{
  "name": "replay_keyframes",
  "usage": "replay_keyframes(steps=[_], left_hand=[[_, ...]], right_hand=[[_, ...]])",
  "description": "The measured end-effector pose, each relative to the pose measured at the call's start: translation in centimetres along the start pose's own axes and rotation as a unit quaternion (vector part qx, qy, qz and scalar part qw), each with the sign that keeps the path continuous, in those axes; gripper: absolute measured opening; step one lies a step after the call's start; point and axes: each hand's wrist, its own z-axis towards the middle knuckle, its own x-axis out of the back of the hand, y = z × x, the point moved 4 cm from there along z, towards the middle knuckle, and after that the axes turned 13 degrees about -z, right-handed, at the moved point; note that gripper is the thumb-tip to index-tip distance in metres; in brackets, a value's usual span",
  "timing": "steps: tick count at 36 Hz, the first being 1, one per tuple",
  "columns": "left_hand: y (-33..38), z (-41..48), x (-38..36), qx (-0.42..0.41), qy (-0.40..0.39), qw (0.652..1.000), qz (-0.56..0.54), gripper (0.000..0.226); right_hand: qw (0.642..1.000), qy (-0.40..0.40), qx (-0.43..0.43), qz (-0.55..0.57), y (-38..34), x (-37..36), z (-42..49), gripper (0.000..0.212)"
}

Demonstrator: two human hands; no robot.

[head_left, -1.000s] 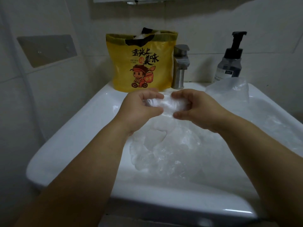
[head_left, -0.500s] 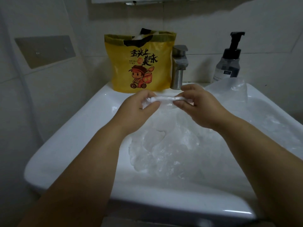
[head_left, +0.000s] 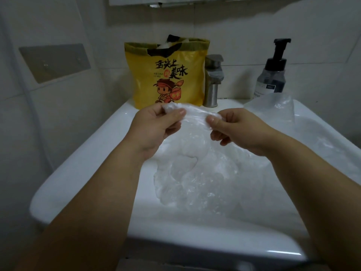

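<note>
- Head view, looking down with us: the white sink point(head_left: 84, 163) is the biggest thing here. Its basin holds a loose heap of clear plastic bags point(head_left: 211, 184). We judge these not yet dealt with, so most of the work is left.
- Behind the basin a yellow bag point(head_left: 168, 79) stands upright, mouth up, just beside the faucet point(head_left: 213, 81). We cannot tell whether the clear bags go into it.
- The clear bag in hand point(head_left: 195, 112) is held above the far half of the basin. Its bunched top edge is stretched into a band whose long axis runs left to right, nearly level. The rest hangs down towards the heap.
- Our left hand point(head_left: 154, 128) pinches the band's left end between thumb and fingers, and our right hand point(head_left: 240, 130) pinches the right end. We judge the straightening of this one bag barely begun.
</note>
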Motion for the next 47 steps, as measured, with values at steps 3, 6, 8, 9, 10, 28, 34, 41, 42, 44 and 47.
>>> replay_keyframes(steps=[3, 6, 8, 9, 10, 28, 34, 41, 42, 44, 47], left_hand=[[-0.3, 0.2, -0.1, 0.016, 0.024, 0.998, -0.053, 0.022], [-0.3, -0.1, -1.2, 0.032, -0.016, 0.991, -0.13, 0.005], [-1.1, -0.4, -2.0, 0.086, -0.066, 0.988, -0.113, 0.037], [-1.7, -0.6, -2.4, 0.111, -0.088, 0.988, -0.069, 0.048], [-2.3, -1.0, -2.9, 0.131, -0.114, 0.985, -0.02, 0.052], [-1.3, 0.3, -1.4, 0.045, 0.096, 0.992, -0.071, 0.036], [-1.2, 0.1, -0.9, 0.049, 0.091, 0.995, 0.002, 0.043], [-1.3, -0.1, -0.7, 0.079, 0.055, 0.995, -0.017, 0.022], [-1.1, -0.1, -0.6, 0.078, 0.043, 0.996, -0.021, 0.017], [-0.9, -0.2, -0.5, 0.079, 0.025, 0.997, -0.011, 0.01], [-0.7, -0.2, 0.0, 0.082, 0.017, 0.996, 0.016, 0.007]], right_hand=[[1.0, 0.01, 0.004, -0.007, -0.4, -0.2, 0.0, 0.024], [0.996, 0.035, -0.032, 0.07, -0.6, -0.7, 0.1, 0.024], [0.99, 0.043, -0.042, 0.13, -1.0, -1.4, 0.1, 0.026], [0.988, 0.04, -0.039, 0.143, -1.2, -1.7, 0.1, 0.028], [0.988, 0.036, -0.034, 0.146, -1.4, -2.1, 0.0, 0.03], [0.996, 0.0, -0.038, 0.078, -1.8, -3.6, -0.1, 0.025], [0.994, -0.034, -0.053, 0.087, -1.3, -3.3, -0.2, 0.026], [0.974, 0.017, -0.097, 0.203, -0.3, -1.8, 0.1, 0.02], [0.971, 0.021, -0.1, 0.214, -0.2, -1.5, 0.2, 0.019], [0.969, 0.015, -0.101, 0.224, 0.1, -1.1, 0.2, 0.016], [0.966, -0.011, -0.095, 0.24, 0.2, -0.6, 0.1, 0.011]])
